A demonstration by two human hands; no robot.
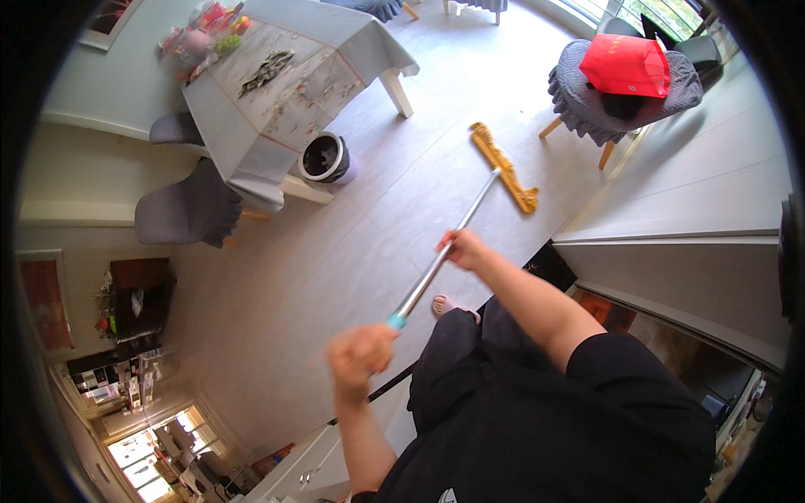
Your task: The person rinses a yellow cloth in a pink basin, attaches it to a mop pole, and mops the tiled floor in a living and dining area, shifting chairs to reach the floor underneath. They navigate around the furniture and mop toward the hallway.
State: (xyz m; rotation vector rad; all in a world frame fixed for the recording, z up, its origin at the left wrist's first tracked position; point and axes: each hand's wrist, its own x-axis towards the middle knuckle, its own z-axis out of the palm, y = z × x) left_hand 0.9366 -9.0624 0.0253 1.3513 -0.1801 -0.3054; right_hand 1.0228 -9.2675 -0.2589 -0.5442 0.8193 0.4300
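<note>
A flat mop with a metal pole (pixel 422 284) slants across the view, its yellow cloth head (pixel 503 166) lying on the pale tiled floor (pixel 327 264). My left hand (pixel 361 353) is closed around the upper end of the pole, just behind a teal collar (pixel 396 320); it looks slightly blurred. Further down the pole, my right hand (pixel 462 248) grips the metal shaft. One foot in a pink slipper (pixel 443 306) shows below the pole.
A cloth-covered table (pixel 339 31) stands upper left, with a crumpled rag (pixel 267 70) on it. Beside its leg is a lined trash bin (pixel 344 170). Grey chairs (pixel 182 207) sit along its left side. At upper right, a covered chair (pixel 569 69) holds a red bag (pixel 626 66).
</note>
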